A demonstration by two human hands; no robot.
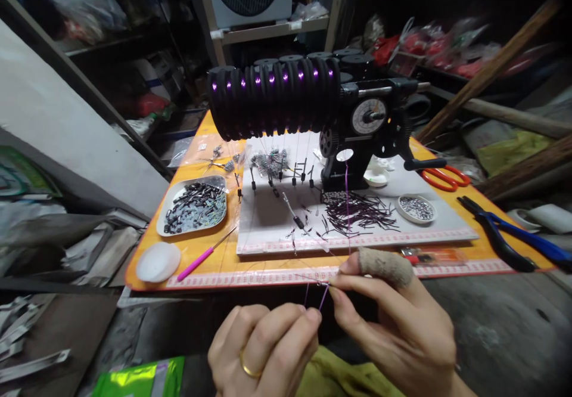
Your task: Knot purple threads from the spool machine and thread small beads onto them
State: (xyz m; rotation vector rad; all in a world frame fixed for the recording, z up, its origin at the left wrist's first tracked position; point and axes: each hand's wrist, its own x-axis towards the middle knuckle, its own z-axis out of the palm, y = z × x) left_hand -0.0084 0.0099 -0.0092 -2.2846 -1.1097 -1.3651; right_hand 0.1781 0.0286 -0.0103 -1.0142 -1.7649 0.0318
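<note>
My left hand (266, 349), with a gold ring on one finger, is closed in a pinch on a purple thread (325, 297) in front of the table's near edge. Close beside it, my right hand (397, 319) pinches a small, thin metal piece (320, 284) with the thread looped by it; its exact kind is too small to tell. A cloth-like wrap (386, 266) covers one right finger. Another length of purple thread (347, 197) hangs from the black winding machine (357, 111) toward my right hand. The machine carries a row of black spools (272, 99) wound with purple thread.
On the orange table (190, 167), a white board (259, 230) bears dark short tubes (353, 212) and a dish (416, 209) of small metal parts. Around it are a tray of weights (194, 206), a pink-handled hook tool (196, 264), red scissors (447, 176) and blue-black pliers (513, 230).
</note>
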